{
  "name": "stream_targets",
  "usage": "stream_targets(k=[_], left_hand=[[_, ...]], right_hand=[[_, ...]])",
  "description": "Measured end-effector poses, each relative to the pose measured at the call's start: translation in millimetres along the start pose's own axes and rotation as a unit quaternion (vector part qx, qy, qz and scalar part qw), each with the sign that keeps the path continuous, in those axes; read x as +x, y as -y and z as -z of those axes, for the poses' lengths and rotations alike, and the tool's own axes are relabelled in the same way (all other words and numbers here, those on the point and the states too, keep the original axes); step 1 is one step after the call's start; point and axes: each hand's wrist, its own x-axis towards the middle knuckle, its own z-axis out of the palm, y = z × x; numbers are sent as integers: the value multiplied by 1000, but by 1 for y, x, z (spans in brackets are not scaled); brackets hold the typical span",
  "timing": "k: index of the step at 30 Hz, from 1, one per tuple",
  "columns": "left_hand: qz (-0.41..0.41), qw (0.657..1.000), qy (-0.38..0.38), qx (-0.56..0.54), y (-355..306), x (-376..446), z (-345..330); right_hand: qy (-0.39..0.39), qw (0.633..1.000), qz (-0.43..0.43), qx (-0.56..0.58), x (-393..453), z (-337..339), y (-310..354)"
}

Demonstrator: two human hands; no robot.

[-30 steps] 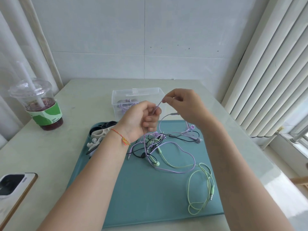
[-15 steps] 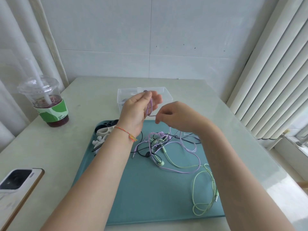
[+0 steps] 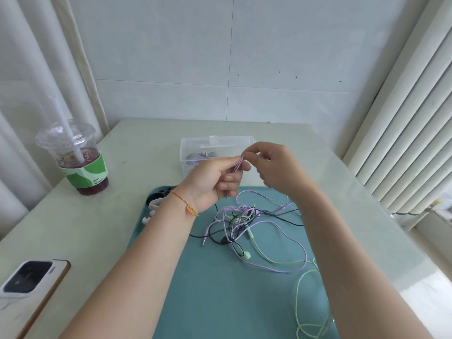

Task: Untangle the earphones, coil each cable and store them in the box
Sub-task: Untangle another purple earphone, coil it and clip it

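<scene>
Purple earphone cable loops sit pinched in my left hand; my right hand pinches the same cable above the tangle.

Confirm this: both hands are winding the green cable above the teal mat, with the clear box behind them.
Wrong on the colour. The head view shows the left hand and right hand pinching the purple cable, not the green one, above the teal mat, with the clear box behind them. The green cable lies on the mat.
</scene>
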Motion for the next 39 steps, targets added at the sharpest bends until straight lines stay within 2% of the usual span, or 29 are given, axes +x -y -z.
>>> stream_targets(k=[4, 8, 12, 19, 22, 25, 33, 36, 38, 39], left_hand=[[41, 997, 29, -66, 6, 3, 7], [59, 997, -3, -54, 9, 5, 12], [50, 996, 20, -66, 8, 5, 13], [-10, 984, 15, -177, 7, 6, 8], [-49, 970, -27, -236, 6, 5, 7], [-101, 960, -68, -254, 8, 7, 10], [-161, 960, -150, -171, 16, 16, 18], [-138, 972, -185, -39, 19, 14, 17], [-104, 973, -191, 77, 21, 12, 13], [-82, 975, -182, 98, 22, 12, 11]], right_hand=[[-40, 999, 19, -8, 2, -10, -3], [-69, 996, 48, -3, 2, -12, -1], [-69, 997, 42, -18, 3, -12, -4], [37, 994, 6, -105, 1, -20, -11], [89, 985, 1, -147, -1, -25, -7], [104, 981, 12, -162, -5, -28, -1], [176, 974, 8, -146, -8, -31, 0], [163, 979, 17, -119, -8, -27, 4], [122, 988, 28, -88, -6, -22, 4], [96, 992, 28, -80, -4, -20, 3]])
